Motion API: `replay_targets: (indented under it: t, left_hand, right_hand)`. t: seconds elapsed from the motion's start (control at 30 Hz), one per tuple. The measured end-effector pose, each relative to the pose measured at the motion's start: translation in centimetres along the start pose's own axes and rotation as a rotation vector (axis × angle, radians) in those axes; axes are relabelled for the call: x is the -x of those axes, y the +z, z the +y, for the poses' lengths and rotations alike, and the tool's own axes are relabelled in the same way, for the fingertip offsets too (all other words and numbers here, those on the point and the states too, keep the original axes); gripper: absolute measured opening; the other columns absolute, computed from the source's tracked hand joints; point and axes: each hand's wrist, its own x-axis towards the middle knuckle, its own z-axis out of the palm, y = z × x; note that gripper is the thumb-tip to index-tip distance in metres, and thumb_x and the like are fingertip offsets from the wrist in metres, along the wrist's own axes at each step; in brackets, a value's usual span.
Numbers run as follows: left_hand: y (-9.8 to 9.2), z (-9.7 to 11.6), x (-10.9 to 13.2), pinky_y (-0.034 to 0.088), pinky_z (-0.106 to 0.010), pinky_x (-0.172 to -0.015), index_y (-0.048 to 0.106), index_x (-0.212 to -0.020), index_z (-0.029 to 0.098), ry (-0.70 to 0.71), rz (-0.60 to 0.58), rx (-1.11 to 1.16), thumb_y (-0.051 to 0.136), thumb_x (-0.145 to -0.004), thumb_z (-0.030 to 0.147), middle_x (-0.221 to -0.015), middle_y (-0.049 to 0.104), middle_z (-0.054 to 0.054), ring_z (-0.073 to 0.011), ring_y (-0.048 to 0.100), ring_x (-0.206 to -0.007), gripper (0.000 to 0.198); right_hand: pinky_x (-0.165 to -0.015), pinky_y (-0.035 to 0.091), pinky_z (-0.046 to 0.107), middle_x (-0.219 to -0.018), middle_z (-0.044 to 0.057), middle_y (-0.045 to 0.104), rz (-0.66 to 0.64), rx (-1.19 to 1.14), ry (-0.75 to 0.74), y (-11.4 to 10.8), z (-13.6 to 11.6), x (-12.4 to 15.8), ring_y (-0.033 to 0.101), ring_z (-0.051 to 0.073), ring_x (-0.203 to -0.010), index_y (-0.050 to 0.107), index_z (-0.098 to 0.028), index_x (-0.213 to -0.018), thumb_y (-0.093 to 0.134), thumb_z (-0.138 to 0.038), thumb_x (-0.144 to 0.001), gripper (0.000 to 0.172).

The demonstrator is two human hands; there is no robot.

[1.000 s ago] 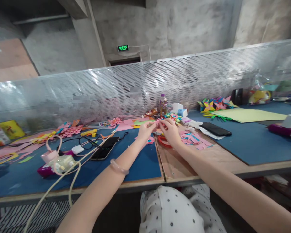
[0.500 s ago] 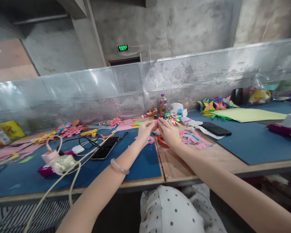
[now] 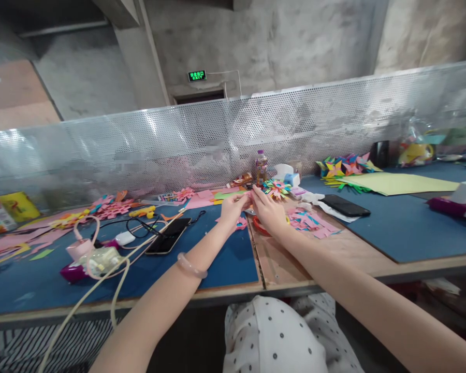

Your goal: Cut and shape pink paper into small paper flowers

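My left hand (image 3: 233, 211) and my right hand (image 3: 270, 211) meet fingertip to fingertip above the middle of the table. Both are closed in a pinch. Between the fingertips a small bit of pink paper (image 3: 249, 195) barely shows; the fingers hide most of it. Under my left hand lies a pink paper flower (image 3: 241, 223) on the blue mat. A red ring-shaped thing (image 3: 259, 227), perhaps scissors handles, is partly covered by my right hand. To the right of that hand is a pile of pink and blue paper strips (image 3: 312, 223).
A phone (image 3: 171, 237) with cables and a purple power strip (image 3: 74, 273) lie left; another phone (image 3: 345, 205) lies right. Beyond my hands stand a bottle (image 3: 261, 168) and a multicoloured paper flower (image 3: 276, 189). A perforated metal panel (image 3: 202, 140) borders the table's back.
My right hand's fingers have shifted slightly and look a little straighter. Both hands stay together in the same place; nothing else has visibly moved.
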Motion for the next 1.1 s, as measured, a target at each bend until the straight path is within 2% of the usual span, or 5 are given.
replay_targets:
  t: [0.3, 0.53, 0.8, 0.93, 1.1]
  left_hand:
    - [0.2, 0.5, 0.3, 0.049, -0.034, -0.077, 0.064, -0.065, 0.012, 0.014, 0.101, -0.003, 0.067, -0.064, 0.024, -0.069, 0.068, -0.006, -0.0163, 0.063, -0.067, 0.013]
    - [0.2, 0.2, 0.2, 0.049, -0.033, -0.072, 0.066, -0.067, 0.011, 0.041, 0.029, -0.06, 0.068, -0.064, 0.027, -0.067, 0.067, -0.007, -0.0162, 0.062, -0.063, 0.017]
    - [0.3, 0.2, 0.2, 0.049, -0.032, -0.07, 0.066, -0.067, 0.01, 0.03, -0.003, -0.124, 0.068, -0.064, 0.027, -0.066, 0.067, -0.007, -0.016, 0.062, -0.063, 0.017]
    - [0.2, 0.0, 0.2, 0.049, -0.033, -0.072, 0.066, -0.067, 0.01, 0.022, -0.024, -0.116, 0.067, -0.065, 0.029, -0.068, 0.068, -0.009, -0.0166, 0.062, -0.063, 0.019]
    - [0.1, -0.2, 0.2, 0.048, -0.035, -0.077, 0.067, -0.072, 0.01, -0.011, -0.035, -0.051, 0.068, -0.065, 0.033, -0.076, 0.069, -0.011, -0.0182, 0.064, -0.07, 0.024]
  right_hand:
    - [-0.06, 0.048, 0.027, -0.133, 0.009, 0.045, -0.036, 0.016, -0.028, -0.6, -0.6, -0.2, 0.05, 0.022, -0.104, 0.045, -0.017, -0.128, 0.035, -0.016, -0.088, 0.042]
    - [-0.063, 0.042, 0.022, -0.096, 0.006, 0.06, 0.113, -0.161, 0.105, -0.6, -0.1, -0.4, 0.054, 0.016, -0.09, 0.061, -0.02, -0.103, 0.038, -0.029, -0.092, 0.028]
    - [-0.059, 0.037, 0.022, -0.088, 0.004, 0.061, 0.201, -0.142, 0.16, -0.5, 0.1, -0.7, 0.054, 0.013, -0.08, 0.063, -0.018, -0.083, 0.042, -0.03, -0.089, 0.025]
    - [-0.061, 0.037, 0.022, -0.087, 0.004, 0.061, 0.165, -0.107, 0.112, -0.7, 0.4, -0.7, 0.053, 0.014, -0.084, 0.063, -0.018, -0.082, 0.041, -0.028, -0.09, 0.025]
    - [-0.058, 0.036, 0.025, -0.099, 0.005, 0.06, 0.025, -0.01, -0.002, -1.3, 0.5, -0.4, 0.05, 0.016, -0.091, 0.06, -0.019, -0.101, 0.038, -0.025, -0.091, 0.025]
